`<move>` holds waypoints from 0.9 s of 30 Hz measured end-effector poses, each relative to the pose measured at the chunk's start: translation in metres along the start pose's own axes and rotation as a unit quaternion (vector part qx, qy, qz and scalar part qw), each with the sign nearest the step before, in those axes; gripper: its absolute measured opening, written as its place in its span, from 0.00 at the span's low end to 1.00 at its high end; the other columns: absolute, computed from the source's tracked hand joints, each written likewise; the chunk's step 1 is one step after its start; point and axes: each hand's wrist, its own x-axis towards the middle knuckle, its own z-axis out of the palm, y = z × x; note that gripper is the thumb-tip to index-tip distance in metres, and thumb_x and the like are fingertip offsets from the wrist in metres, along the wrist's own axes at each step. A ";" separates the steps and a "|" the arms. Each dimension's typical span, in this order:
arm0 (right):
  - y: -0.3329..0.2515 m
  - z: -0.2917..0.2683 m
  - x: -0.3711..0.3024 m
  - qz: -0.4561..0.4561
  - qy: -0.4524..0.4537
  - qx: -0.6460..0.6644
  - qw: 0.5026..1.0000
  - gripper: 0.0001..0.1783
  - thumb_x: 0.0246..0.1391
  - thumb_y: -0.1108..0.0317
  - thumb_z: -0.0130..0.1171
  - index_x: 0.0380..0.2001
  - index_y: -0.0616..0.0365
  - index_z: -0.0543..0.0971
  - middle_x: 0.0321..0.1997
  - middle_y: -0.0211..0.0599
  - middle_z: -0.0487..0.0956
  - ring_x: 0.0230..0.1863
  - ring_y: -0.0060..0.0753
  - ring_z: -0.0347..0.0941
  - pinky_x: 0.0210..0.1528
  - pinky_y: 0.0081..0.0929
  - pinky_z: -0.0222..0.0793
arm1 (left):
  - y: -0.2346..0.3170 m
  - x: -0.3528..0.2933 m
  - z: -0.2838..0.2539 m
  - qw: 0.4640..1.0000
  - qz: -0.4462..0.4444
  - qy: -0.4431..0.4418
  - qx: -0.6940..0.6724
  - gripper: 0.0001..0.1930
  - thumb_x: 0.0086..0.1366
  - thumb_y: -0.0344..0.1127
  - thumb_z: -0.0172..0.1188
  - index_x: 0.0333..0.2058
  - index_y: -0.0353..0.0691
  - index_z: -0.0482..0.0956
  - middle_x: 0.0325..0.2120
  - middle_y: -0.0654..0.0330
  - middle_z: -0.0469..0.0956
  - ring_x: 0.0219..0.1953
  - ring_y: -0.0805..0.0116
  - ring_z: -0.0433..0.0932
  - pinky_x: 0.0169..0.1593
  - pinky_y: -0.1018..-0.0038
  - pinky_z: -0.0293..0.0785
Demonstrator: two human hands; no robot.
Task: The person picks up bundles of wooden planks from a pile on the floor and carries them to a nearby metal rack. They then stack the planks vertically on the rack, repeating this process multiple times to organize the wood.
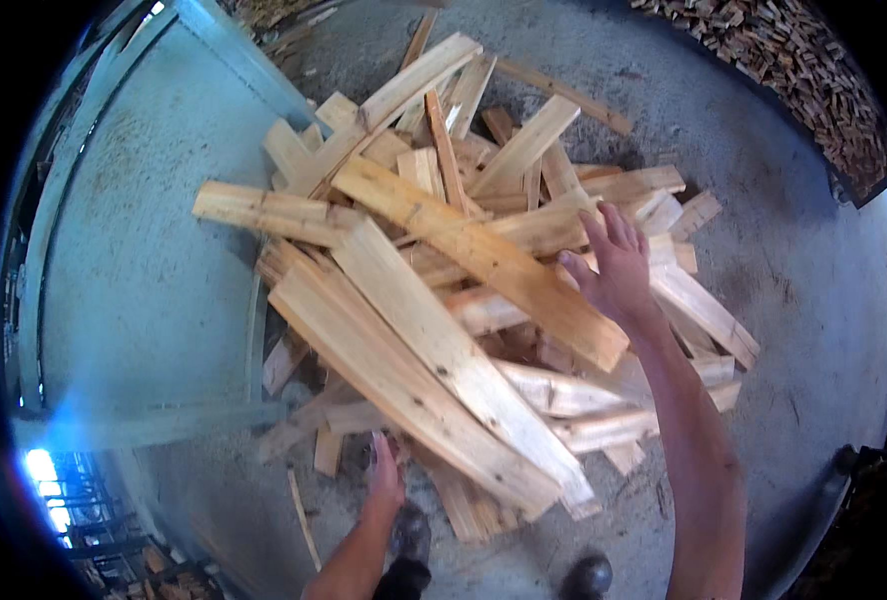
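A loose heap of pale wooden boards lies in front of me, the pieces crossing at many angles. My right hand is over the heap's right side, fingers spread and holding nothing. Just left of it runs a darker yellow-orange board, slanting down toward my right wrist. My left hand is low beside the heap's near left edge, seen side-on with its fingers stretched upward and nothing visible in them. Closest to it are a long knotty board and shorter offcuts. Whether its fingertips touch wood I cannot tell.
A large pale blue-green metal panel with a raised frame stands at the left. Many small wood pieces form a pile at the far right. My dark shoes are on the grey concrete floor. A thin stick lies at the near left.
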 end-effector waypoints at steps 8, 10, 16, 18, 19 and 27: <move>-0.021 0.062 0.067 0.071 -0.293 -0.061 0.952 0.32 0.53 0.37 0.32 0.42 0.49 0.74 0.46 0.45 0.72 0.53 0.48 0.63 0.53 0.47 0.56 | -0.040 0.025 -0.011 0.754 0.465 -0.045 0.463 0.37 0.55 0.22 0.44 0.60 0.33 0.32 0.55 0.33 0.47 0.56 0.38 0.51 0.60 0.56 0.47; -0.023 0.051 0.048 0.060 -0.285 -0.008 0.957 0.34 0.51 0.35 0.34 0.34 0.53 0.76 0.33 0.48 0.77 0.40 0.49 0.72 0.43 0.38 0.65 | -0.032 0.005 0.002 0.847 0.399 -0.044 0.349 0.32 0.59 0.29 0.43 0.60 0.35 0.38 0.56 0.38 0.49 0.57 0.41 0.52 0.60 0.55 0.48; -0.032 0.034 -0.066 0.073 -0.409 0.094 0.905 0.38 0.46 0.33 0.41 0.40 0.60 0.71 0.38 0.52 0.73 0.45 0.52 0.68 0.43 0.41 0.65 | 0.015 -0.082 0.053 0.984 -0.071 0.002 -0.164 0.36 0.56 0.68 0.38 0.56 0.49 0.56 0.54 0.63 0.60 0.55 0.65 0.59 0.56 0.61 0.54; -0.056 0.017 -0.122 0.034 -0.363 0.085 0.927 0.42 0.47 0.31 0.35 0.41 0.64 0.71 0.47 0.56 0.67 0.50 0.56 0.62 0.44 0.50 0.61 | 0.026 -0.108 0.055 0.981 -0.141 0.012 -0.132 0.40 0.53 0.72 0.36 0.56 0.50 0.56 0.54 0.64 0.59 0.55 0.66 0.58 0.54 0.62 0.56; -0.067 0.009 -0.145 0.014 -0.327 0.045 0.944 0.47 0.49 0.29 0.28 0.41 0.68 0.71 0.51 0.59 0.62 0.53 0.59 0.58 0.44 0.59 0.57 | 0.022 -0.112 0.051 0.980 -0.124 -0.031 -0.153 0.39 0.53 0.72 0.36 0.56 0.50 0.56 0.54 0.64 0.59 0.55 0.66 0.58 0.54 0.61 0.56; -0.068 -0.014 -0.146 0.140 -0.228 0.269 0.925 0.29 0.53 0.47 0.43 0.44 0.62 0.72 0.55 0.61 0.62 0.55 0.61 0.58 0.57 0.45 0.55 | -0.036 -0.083 0.019 0.943 -0.106 -0.096 -0.300 0.37 0.57 0.67 0.37 0.55 0.45 0.58 0.51 0.58 0.63 0.53 0.59 0.62 0.56 0.63 0.58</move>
